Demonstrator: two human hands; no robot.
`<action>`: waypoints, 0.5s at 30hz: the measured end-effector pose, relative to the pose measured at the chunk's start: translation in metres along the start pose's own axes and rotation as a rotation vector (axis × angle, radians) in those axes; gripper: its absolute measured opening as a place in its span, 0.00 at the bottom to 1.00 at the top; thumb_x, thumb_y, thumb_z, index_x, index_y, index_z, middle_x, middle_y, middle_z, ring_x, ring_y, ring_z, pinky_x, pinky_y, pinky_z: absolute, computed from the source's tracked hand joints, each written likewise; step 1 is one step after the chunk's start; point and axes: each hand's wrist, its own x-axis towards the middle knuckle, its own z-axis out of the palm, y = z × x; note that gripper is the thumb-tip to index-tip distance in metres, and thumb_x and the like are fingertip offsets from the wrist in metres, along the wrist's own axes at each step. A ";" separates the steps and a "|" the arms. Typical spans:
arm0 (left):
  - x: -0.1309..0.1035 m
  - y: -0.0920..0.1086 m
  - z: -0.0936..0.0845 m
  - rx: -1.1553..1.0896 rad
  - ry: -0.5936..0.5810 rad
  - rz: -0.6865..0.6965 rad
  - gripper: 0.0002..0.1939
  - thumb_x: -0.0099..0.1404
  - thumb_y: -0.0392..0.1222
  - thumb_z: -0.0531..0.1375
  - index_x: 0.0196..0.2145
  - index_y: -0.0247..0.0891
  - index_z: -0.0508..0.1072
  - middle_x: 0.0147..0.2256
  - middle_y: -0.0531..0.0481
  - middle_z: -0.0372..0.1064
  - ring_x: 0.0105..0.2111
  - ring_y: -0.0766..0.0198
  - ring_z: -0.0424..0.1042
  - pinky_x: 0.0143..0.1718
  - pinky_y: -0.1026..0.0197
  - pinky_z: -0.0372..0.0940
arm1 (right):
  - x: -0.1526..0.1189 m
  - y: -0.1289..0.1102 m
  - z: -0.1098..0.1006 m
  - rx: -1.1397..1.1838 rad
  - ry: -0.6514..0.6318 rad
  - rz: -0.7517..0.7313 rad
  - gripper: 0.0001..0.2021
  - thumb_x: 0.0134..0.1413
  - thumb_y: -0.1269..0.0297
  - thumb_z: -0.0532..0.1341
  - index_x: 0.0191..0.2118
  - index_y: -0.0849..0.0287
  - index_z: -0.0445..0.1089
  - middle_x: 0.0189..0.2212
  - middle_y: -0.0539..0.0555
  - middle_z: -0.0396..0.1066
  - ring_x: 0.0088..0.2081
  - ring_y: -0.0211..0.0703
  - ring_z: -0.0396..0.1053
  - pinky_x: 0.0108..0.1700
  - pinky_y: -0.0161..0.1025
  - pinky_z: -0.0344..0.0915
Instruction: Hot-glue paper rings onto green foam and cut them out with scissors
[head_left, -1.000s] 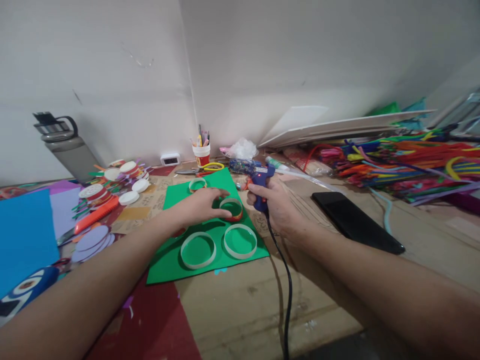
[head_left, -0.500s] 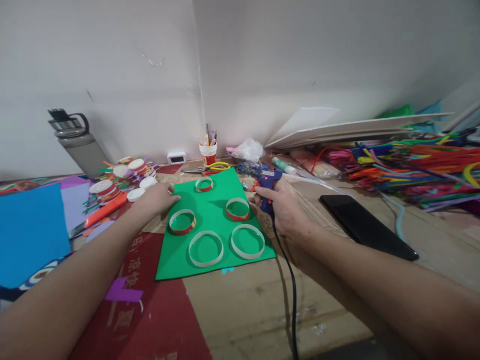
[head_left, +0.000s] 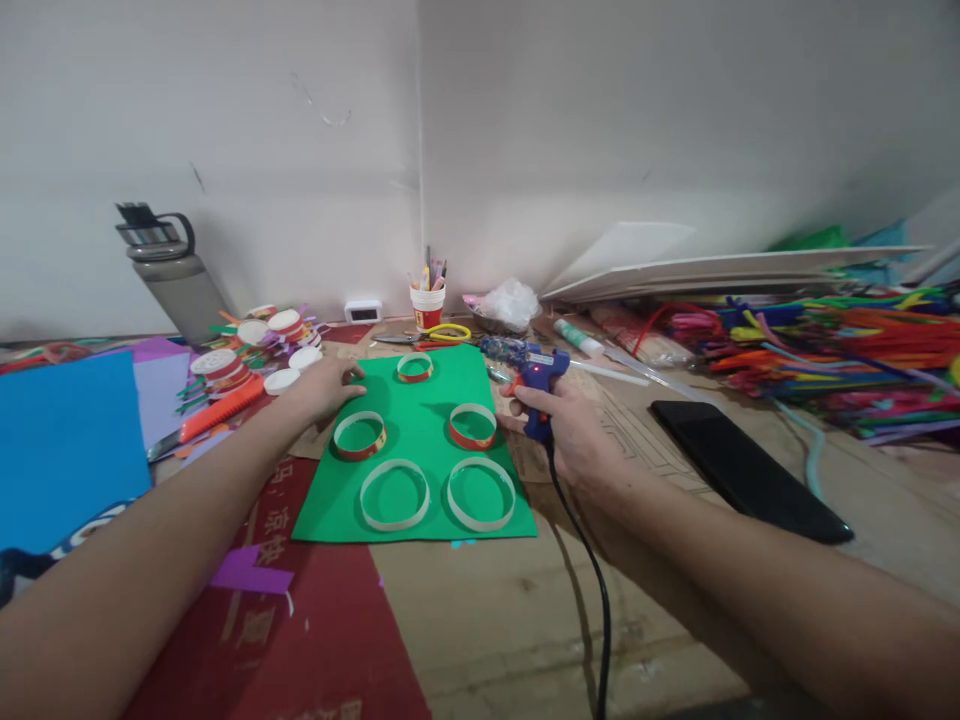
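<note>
A green sheet (head_left: 416, 425) lies in front of me, bearing several rings that look cut from paper cups. A red-and-white ring (head_left: 415, 378) sits at its far end. In the middle are a left ring (head_left: 360, 454) and a right ring (head_left: 472, 441); two plain white rings, one of them the front-right ring (head_left: 481, 524), stand nearest me. My left hand (head_left: 330, 388) has its fingertips closed on the sheet's far left edge. My right hand (head_left: 566, 425) is wrapped round a blue hot glue gun (head_left: 545, 372), its nozzle side partly hidden, with fingers near the sheet's right edge.
The glue gun's black cord (head_left: 592, 570) runs toward me. A black phone (head_left: 750, 470) lies right, before piled pipe cleaners (head_left: 847, 350). Left are an orange utility knife (head_left: 221, 408), decorated cup pieces (head_left: 221, 370), blue sheet (head_left: 67, 440) and bottle (head_left: 176, 290). Yellow-handled pliers (head_left: 442, 333) lie behind.
The green sheet has turned slightly, its near edge now lying straighter across, and the rings have moved with it. The whole view has shifted a little. Both hands keep their holds.
</note>
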 end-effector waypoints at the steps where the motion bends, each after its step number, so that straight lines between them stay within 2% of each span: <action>1: 0.001 -0.002 0.000 -0.006 -0.001 0.006 0.17 0.59 0.47 0.62 0.45 0.39 0.77 0.41 0.45 0.76 0.40 0.55 0.74 0.39 0.60 0.65 | -0.001 0.000 0.001 0.003 -0.009 0.002 0.12 0.39 0.65 0.71 0.31 0.56 0.69 0.27 0.48 0.70 0.23 0.33 0.61 0.28 0.37 0.65; 9: 0.001 -0.021 0.003 -0.079 0.025 0.065 0.20 0.57 0.52 0.61 0.45 0.42 0.77 0.43 0.47 0.75 0.40 0.56 0.72 0.41 0.58 0.66 | -0.012 0.001 0.007 0.027 -0.024 0.067 0.12 0.37 0.65 0.72 0.29 0.56 0.70 0.25 0.47 0.70 0.22 0.33 0.62 0.37 0.44 0.72; 12: 0.000 -0.022 0.003 -0.114 0.022 0.058 0.20 0.56 0.52 0.61 0.45 0.42 0.78 0.42 0.47 0.76 0.39 0.55 0.72 0.41 0.58 0.66 | -0.013 0.000 0.008 0.018 -0.016 0.061 0.12 0.37 0.65 0.72 0.29 0.55 0.70 0.27 0.48 0.72 0.24 0.35 0.64 0.39 0.45 0.72; 15: -0.005 -0.019 0.004 -0.150 0.048 0.027 0.20 0.57 0.52 0.60 0.44 0.40 0.78 0.41 0.46 0.76 0.40 0.55 0.73 0.42 0.58 0.66 | -0.012 -0.002 0.007 -0.006 -0.022 0.042 0.10 0.40 0.65 0.71 0.30 0.55 0.70 0.27 0.48 0.71 0.23 0.34 0.62 0.40 0.45 0.71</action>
